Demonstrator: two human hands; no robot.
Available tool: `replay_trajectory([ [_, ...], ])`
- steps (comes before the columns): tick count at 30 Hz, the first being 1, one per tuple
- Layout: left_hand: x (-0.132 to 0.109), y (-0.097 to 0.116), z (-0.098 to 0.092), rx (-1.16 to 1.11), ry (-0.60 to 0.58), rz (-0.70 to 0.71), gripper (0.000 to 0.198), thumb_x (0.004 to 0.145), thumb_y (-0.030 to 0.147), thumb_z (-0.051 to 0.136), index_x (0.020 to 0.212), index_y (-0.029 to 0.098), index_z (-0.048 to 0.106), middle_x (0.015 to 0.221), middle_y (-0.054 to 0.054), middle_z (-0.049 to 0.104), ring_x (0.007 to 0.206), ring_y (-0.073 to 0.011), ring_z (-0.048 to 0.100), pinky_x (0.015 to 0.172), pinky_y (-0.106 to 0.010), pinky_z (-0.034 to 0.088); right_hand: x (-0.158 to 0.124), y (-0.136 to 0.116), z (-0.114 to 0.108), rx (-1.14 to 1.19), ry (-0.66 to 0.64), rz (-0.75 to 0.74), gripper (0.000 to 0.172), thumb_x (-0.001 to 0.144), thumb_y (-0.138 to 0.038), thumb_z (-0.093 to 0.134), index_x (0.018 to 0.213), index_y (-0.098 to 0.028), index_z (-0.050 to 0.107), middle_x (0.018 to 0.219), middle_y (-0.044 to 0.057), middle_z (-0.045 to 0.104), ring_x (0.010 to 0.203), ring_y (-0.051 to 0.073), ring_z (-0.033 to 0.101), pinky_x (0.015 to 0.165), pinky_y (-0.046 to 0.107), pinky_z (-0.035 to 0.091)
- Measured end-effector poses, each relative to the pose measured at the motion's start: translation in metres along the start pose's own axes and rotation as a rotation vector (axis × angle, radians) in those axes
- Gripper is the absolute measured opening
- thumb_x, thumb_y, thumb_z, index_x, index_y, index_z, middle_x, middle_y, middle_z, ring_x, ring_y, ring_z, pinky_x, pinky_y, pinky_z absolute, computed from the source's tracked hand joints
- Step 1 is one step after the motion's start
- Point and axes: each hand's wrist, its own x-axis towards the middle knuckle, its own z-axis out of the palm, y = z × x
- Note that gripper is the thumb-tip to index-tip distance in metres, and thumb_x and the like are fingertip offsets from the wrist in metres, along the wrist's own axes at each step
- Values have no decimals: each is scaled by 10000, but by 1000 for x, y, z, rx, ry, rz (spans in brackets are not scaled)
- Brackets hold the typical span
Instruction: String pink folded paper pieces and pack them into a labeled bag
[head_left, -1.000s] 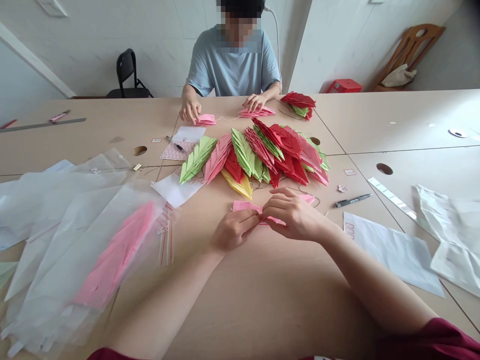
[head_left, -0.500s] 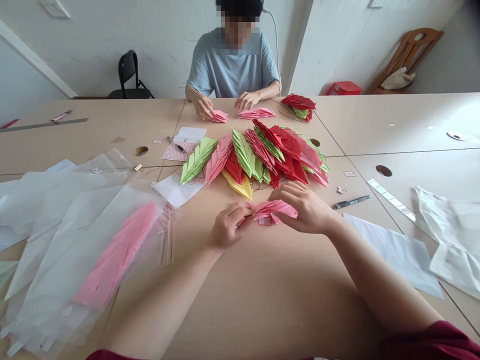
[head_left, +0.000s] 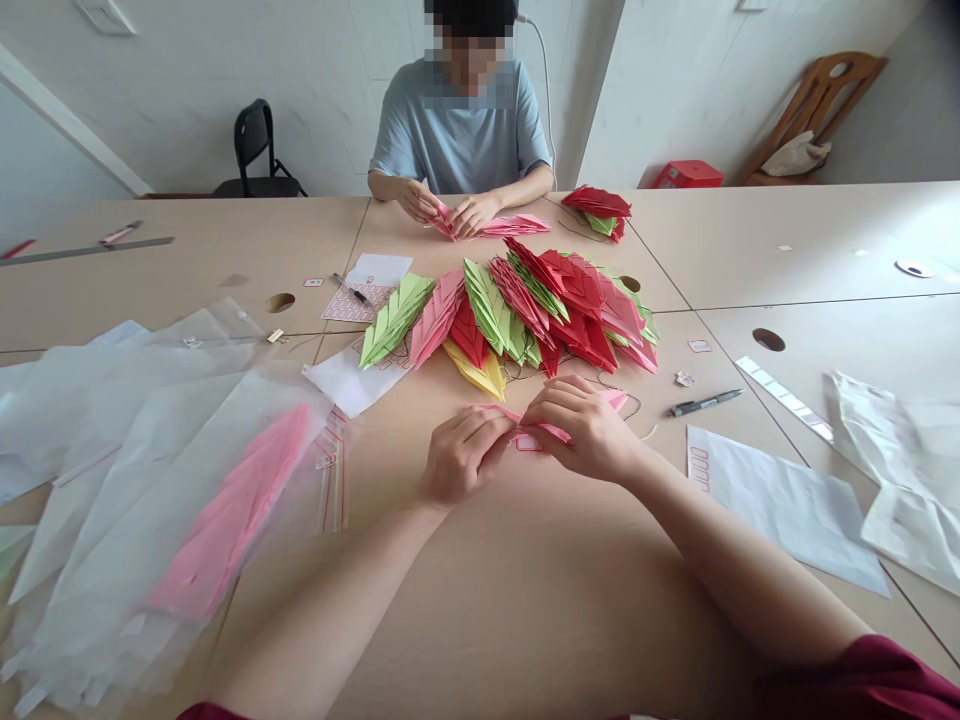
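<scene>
My left hand (head_left: 461, 455) and my right hand (head_left: 585, 425) meet over the table's middle, both pinched on a pink folded paper leaf (head_left: 613, 398) that lies flat under them. A small white sticker with a red outline (head_left: 528, 442) shows between the fingertips. Just beyond my hands lies a heap of folded paper leaves (head_left: 525, 310) in green, pink, red and yellow, with a thin string running through them.
A person in a light blue shirt (head_left: 461, 135) sits opposite, handling pink leaves (head_left: 514, 224). Clear plastic bags with pink paper (head_left: 225, 510) cover the left. A pen (head_left: 703, 402), white sheets (head_left: 787, 500) and a small leaf pile (head_left: 600, 208) lie to the right.
My hands lifted the pink leaf and fanned it, then pressed it back down flat on the table. The person opposite brought both hands together on a pink leaf.
</scene>
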Motion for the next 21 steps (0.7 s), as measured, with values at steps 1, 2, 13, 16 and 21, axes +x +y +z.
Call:
replay_trajectory([
  [1, 0, 1, 0, 44, 22, -1, 119, 874, 157, 574, 973, 212, 608, 905, -29, 705, 834, -161, 646, 811, -308, 486, 0, -3, 2, -21, 8, 7, 102, 933, -205, 501, 900, -200, 597, 829, 35, 658, 790, 173, 563, 816, 350, 424],
  [2, -1, 2, 1, 84, 50, -7, 95, 868, 161, 580, 946, 209, 605, 870, -28, 703, 804, -165, 641, 787, -318, 469, 1, -5, 4, -43, 18, 14, 103, 930, -191, 490, 899, -197, 588, 826, 38, 652, 790, 177, 555, 810, 350, 418],
  [13, 1, -1, 5, 48, 148, -121, 61, 835, 298, 681, 813, 242, 667, 749, 30, 717, 750, -153, 635, 756, -339, 408, -1, -5, 8, -102, 56, -10, 79, 915, -171, 488, 888, -212, 550, 812, 27, 636, 816, 180, 537, 865, 356, 391],
  [16, 2, -1, 5, -20, 127, -135, 120, 838, 323, 678, 760, 234, 659, 706, 41, 702, 712, -137, 623, 730, -324, 410, -1, -2, 7, -72, 47, -26, 86, 920, -168, 486, 894, -214, 554, 841, 26, 648, 827, 180, 547, 883, 366, 387],
  [21, -1, -6, 3, -57, 107, -133, 164, 835, 363, 672, 743, 228, 657, 664, 34, 679, 639, -125, 585, 649, -286, 438, 1, -1, -2, 20, 23, -29, 104, 935, -179, 478, 907, -214, 572, 877, 41, 657, 835, 184, 553, 793, 344, 426],
])
